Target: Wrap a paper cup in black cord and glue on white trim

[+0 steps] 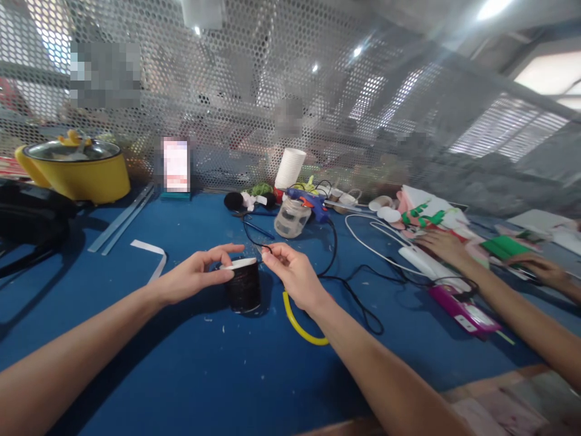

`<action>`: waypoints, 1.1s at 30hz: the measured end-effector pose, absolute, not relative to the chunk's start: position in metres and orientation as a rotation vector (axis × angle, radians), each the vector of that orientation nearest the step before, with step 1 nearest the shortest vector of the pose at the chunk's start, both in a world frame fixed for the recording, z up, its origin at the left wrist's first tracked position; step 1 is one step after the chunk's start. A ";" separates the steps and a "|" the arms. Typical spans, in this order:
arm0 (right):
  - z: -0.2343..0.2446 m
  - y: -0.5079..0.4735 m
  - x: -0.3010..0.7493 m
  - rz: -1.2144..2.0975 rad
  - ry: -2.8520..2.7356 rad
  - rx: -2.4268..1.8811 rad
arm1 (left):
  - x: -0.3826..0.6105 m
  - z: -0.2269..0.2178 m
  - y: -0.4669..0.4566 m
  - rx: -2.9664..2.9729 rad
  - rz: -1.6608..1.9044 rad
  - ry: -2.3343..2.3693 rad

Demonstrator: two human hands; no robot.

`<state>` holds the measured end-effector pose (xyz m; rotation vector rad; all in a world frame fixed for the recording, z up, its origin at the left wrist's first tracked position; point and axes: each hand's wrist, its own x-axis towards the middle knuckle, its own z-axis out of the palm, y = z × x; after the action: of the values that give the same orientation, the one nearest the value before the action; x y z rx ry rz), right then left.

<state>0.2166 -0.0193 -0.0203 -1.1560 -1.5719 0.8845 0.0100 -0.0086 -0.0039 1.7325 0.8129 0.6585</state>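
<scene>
A black spool of cord (244, 286) with a white top stands upright on the blue table (190, 363). My left hand (195, 275) rests on the spool's top edge, thumb and fingers curled round it. My right hand (293, 272) is just right of the spool, its fingertips pinched on a thin black cord (254, 239) that loops up from the spool. A yellow tube (299, 327) lies curved under my right wrist.
A blue glue gun (308, 203), a clear jar (291, 218) and a white cup stack (289, 168) stand behind. Black and white cables trail right. Another person's hands (447, 245) work on green and white felt at right. Yellow pot (75, 169) at far left.
</scene>
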 end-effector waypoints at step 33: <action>-0.032 -0.017 0.199 0.972 -1.530 -1.134 | 0.006 0.008 -0.005 1.814 0.528 0.892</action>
<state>0.1992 -0.0166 -0.0318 -1.1335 -1.5295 0.9721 0.0059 -0.0050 0.0084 1.8144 0.8924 0.5282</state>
